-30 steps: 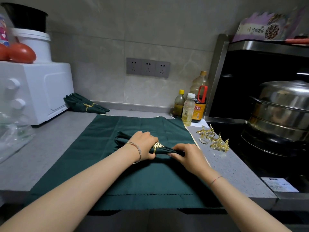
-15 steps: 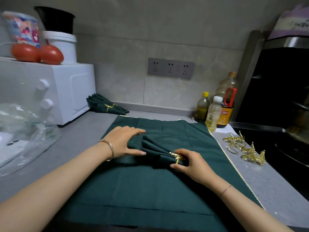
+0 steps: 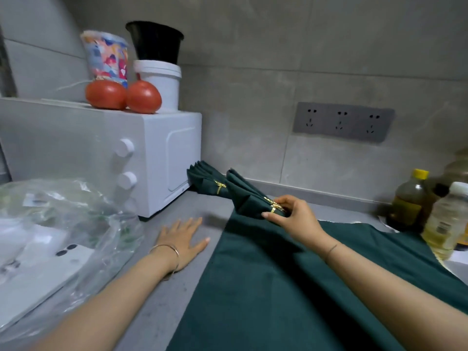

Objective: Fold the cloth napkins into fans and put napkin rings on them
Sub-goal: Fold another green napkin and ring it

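Green fanned napkin (image 3: 243, 196), gold ring (image 3: 273, 207) on it, sits pinched in my right hand (image 3: 296, 219) at twelve o'clock; my left hand (image 3: 183, 236) lies flat, fingers straight, on the table (image 3: 157, 312) at ten o'clock.

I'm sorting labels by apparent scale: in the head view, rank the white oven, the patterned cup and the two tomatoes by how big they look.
1. white oven, by far the largest.
2. patterned cup.
3. left tomato and right tomato: they look about alike, so I leave them unranked.
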Action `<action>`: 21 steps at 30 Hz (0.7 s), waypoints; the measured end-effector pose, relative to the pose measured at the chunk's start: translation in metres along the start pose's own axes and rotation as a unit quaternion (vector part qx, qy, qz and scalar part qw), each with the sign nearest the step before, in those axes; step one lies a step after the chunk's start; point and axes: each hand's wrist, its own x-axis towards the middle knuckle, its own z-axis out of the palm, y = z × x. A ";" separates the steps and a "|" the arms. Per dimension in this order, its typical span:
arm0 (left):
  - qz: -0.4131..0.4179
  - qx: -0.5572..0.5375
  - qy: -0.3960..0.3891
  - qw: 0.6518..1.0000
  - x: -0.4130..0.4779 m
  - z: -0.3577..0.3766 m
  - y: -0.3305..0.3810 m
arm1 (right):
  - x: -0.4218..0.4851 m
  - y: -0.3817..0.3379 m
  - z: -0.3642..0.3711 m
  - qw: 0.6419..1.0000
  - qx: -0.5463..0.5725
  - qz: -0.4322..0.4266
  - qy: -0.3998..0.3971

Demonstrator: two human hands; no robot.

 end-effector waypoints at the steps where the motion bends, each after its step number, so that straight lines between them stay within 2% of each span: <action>1: -0.002 -0.007 -0.010 1.000 0.004 0.003 -0.002 | 0.020 -0.002 0.015 1.000 -0.003 -0.003 0.002; 7: 0.002 0.007 -0.018 1.000 0.010 0.007 0.000 | 0.102 -0.003 0.091 0.999 -0.023 0.000 0.026; 13: 0.001 0.004 -0.020 1.000 0.009 0.009 0.000 | 0.143 0.010 0.161 0.998 -0.049 0.010 0.022; 17: 0.000 0.001 -0.022 1.000 0.009 0.010 0.001 | 0.146 0.015 0.178 0.995 -0.083 0.016 0.047; 21: 0.000 -0.004 -0.025 1.000 0.007 0.009 0.002 | 0.143 0.013 0.171 0.990 -0.133 -0.017 0.051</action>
